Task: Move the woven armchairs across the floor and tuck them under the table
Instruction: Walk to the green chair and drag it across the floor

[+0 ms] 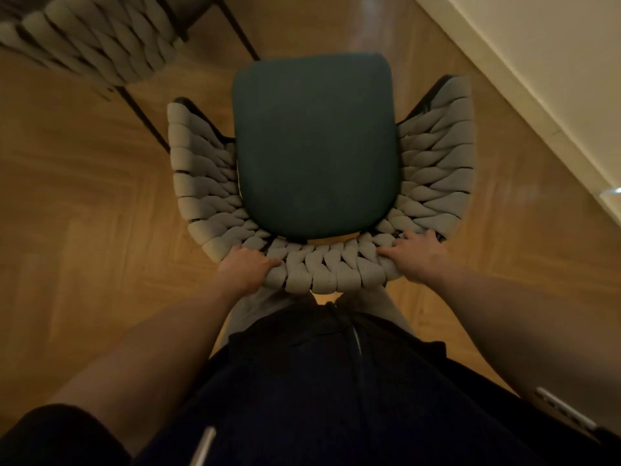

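Currently both hands, left (247,264) and right (415,255), grip the chair (316,156) backrest, fingers curled over its weave, chair on floor near the wall (554,62); mid-transport, next likely steering toward the unseen surface.

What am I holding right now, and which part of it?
The woven armchair, held by the top rim of its curved woven backrest: left hand grips the rim left of centre, right hand grips it right of centre.
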`<control>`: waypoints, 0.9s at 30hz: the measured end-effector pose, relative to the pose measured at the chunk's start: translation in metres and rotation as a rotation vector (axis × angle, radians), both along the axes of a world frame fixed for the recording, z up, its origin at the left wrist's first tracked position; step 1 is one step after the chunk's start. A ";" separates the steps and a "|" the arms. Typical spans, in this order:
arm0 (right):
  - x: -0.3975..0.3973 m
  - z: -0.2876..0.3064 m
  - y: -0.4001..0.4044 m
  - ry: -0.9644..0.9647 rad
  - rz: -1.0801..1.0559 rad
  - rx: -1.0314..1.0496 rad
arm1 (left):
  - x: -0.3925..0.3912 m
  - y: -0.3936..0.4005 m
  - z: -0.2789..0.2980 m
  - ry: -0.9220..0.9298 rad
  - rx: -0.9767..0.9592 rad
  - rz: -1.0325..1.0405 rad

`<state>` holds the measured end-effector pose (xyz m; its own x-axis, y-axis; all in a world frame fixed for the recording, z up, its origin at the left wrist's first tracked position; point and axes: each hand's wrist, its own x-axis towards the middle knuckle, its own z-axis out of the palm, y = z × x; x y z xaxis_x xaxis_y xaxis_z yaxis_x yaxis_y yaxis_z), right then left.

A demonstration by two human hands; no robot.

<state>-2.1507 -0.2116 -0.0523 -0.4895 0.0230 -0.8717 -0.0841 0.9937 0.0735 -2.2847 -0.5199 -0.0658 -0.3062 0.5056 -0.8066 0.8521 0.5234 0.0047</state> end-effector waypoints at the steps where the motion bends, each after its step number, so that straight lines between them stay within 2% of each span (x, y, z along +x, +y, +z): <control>1: -0.003 0.000 0.006 0.002 0.026 -0.007 | 0.006 0.001 0.000 -0.006 -0.002 0.031; 12: -0.038 0.002 0.070 0.011 0.446 -0.016 | 0.110 0.041 0.002 0.020 0.004 0.440; 27: -0.144 0.005 0.050 -0.024 0.954 0.026 | 0.160 0.077 0.004 -0.014 -0.052 0.954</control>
